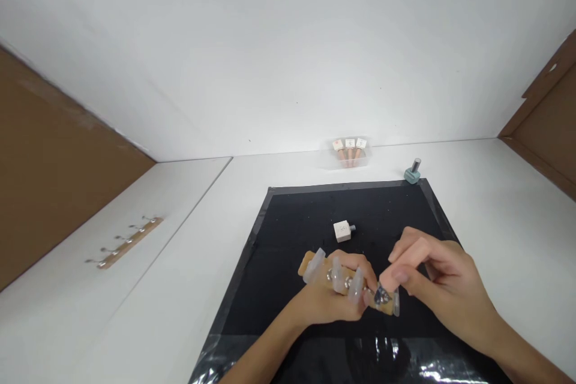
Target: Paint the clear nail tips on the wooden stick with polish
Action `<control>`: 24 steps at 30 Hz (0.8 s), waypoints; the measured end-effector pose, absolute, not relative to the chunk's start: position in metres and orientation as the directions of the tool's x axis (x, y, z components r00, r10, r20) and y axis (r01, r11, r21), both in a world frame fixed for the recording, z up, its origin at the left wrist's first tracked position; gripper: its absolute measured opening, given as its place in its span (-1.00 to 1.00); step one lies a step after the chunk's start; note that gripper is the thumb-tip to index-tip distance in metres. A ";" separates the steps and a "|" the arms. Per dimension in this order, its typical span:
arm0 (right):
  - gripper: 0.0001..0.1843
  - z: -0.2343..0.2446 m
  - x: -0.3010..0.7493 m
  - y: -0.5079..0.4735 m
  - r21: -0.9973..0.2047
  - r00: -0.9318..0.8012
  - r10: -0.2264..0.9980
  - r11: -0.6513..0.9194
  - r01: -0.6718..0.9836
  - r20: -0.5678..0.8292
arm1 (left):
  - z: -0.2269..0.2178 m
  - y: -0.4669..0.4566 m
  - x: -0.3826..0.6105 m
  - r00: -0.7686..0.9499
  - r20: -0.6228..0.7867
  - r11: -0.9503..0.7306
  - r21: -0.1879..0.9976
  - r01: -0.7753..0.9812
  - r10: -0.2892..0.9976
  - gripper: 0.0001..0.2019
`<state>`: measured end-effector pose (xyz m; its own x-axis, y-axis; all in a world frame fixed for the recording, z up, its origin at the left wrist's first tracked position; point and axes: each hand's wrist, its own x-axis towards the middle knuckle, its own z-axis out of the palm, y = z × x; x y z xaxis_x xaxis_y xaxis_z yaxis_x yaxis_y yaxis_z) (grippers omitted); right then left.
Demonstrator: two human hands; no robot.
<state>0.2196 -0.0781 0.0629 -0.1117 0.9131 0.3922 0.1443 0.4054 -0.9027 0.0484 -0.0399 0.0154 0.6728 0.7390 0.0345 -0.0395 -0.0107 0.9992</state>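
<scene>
The right hand (450,288) has its grip pinched on a peach-coloured piece (411,259), just at a dark glossy tip (382,296) on the wooden strip (308,260). The left hand (330,306) has its grip closed around that strip, above the black mat (288,228). Apparently one tip is being worked; the next move calls for steadiness.

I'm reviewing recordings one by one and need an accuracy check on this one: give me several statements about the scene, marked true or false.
The left hand holds a tan strip bearing pale nail tips. True.
The right hand is unoccupied. False: it pinches a pinkish cap.
The white bottle lies inside the clear tray. False: it lies on the black mat.
The tray sits beyond the mat. True.
A second strip lies left of the mat. True.
</scene>
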 end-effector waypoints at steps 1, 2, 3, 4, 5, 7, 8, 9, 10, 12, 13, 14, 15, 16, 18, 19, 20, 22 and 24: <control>-0.72 0.062 0.220 -0.078 -0.903 -0.092 0.919 0.394 0.173 0.383 | 0.015 -0.040 0.049 0.669 0.030 -0.017 1.000 -0.025 0.743 -0.86; -0.72 0.062 0.220 -0.078 -0.902 -0.062 0.923 0.384 0.196 0.380 | 0.015 -0.040 0.049 0.669 0.023 -0.016 1.000 -0.017 0.743 -0.88; -0.72 0.062 0.221 -0.077 -0.901 -0.035 0.923 0.381 0.206 0.383 | 0.014 -0.040 0.049 0.672 0.014 -0.009 1.000 -0.011 0.741 -0.89; -0.72 0.062 0.221 -0.077 -0.901 -0.033 0.921 0.387 0.196 0.388 | 0.013 -0.040 0.048 0.676 0.006 -0.002 1.000 -0.006 0.737 -0.90; -0.71 0.062 0.222 -0.077 -0.901 -0.049 0.918 0.395 0.179 0.393 | 0.012 -0.040 0.048 0.682 -0.001 0.002 1.000 -0.001 0.732 -0.91; -0.68 0.061 0.222 -0.077 -0.906 -0.111 0.916 0.398 0.144 0.384 | 0.011 -0.040 0.048 0.697 -0.001 -0.004 1.000 0.006 0.717 -0.92; -0.68 0.061 0.222 -0.077 -0.910 -0.128 0.919 0.390 0.143 0.373 | 0.010 -0.040 0.047 0.702 0.002 -0.010 1.000 0.008 0.712 -0.93; -0.68 0.060 0.222 -0.077 -0.912 -0.124 0.924 0.378 0.160 0.361 | 0.010 -0.040 0.047 0.707 0.004 -0.015 1.000 0.009 0.707 -0.93; -0.69 0.060 0.223 -0.077 -0.912 -0.098 0.930 0.366 0.184 0.354 | 0.010 -0.041 0.047 0.709 0.007 -0.018 1.000 0.008 0.705 -0.92; -0.71 0.059 0.223 -0.077 -0.909 -0.029 0.934 0.355 0.219 0.357 | 0.011 -0.041 0.047 0.706 0.015 -0.026 1.000 0.005 0.708 -0.91; -0.70 0.058 0.223 -0.077 -0.908 -0.012 0.931 0.358 0.218 0.364 | 0.011 -0.041 0.047 0.705 0.022 -0.032 0.999 0.001 0.709 -0.91; -0.69 0.058 0.223 -0.077 -0.907 -0.015 0.928 0.367 0.205 0.372 | 0.011 -0.042 0.047 0.705 0.030 -0.039 0.999 -0.004 0.708 -0.92; -0.68 0.058 0.223 -0.077 -0.908 -0.037 0.926 0.376 0.185 0.376 | 0.011 -0.042 0.047 0.707 0.036 -0.045 0.999 -0.006 0.706 -0.93; -0.68 0.058 0.223 -0.077 -0.909 -0.065 0.924 0.382 0.168 0.376 | 0.011 -0.042 0.047 0.708 0.040 -0.050 0.999 -0.006 0.705 -0.93; -0.68 0.057 0.223 -0.077 -0.910 -0.092 0.926 0.377 0.173 0.366 | 0.011 -0.042 0.047 0.711 0.035 -0.049 0.999 -0.001 0.702 -0.93; -0.69 0.057 0.223 -0.077 -0.908 -0.078 0.929 0.371 0.195 0.363 | 0.011 -0.042 0.047 0.710 0.030 -0.047 0.999 0.004 0.703 -0.93; -0.70 0.057 0.223 -0.077 -0.904 -0.048 0.929 0.368 0.219 0.366 | 0.012 -0.042 0.047 0.708 0.028 -0.048 0.999 0.009 0.705 -0.92; -0.70 0.056 0.224 -0.077 -0.893 0.006 0.919 0.382 0.238 0.394 | 0.013 -0.042 0.048 0.698 0.029 -0.055 0.998 0.015 0.715 -0.91; -0.68 0.055 0.224 -0.077 -0.887 -0.005 0.906 0.415 0.203 0.423 | 0.014 -0.041 0.049 0.692 0.041 -0.068 0.998 0.011 0.721 -0.90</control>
<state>0.2242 -0.0773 0.0552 -0.0053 0.9061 0.4230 0.2031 0.4152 -0.8868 0.0487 -0.0413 0.0145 0.6922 0.7205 0.0410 0.0113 -0.0676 0.9976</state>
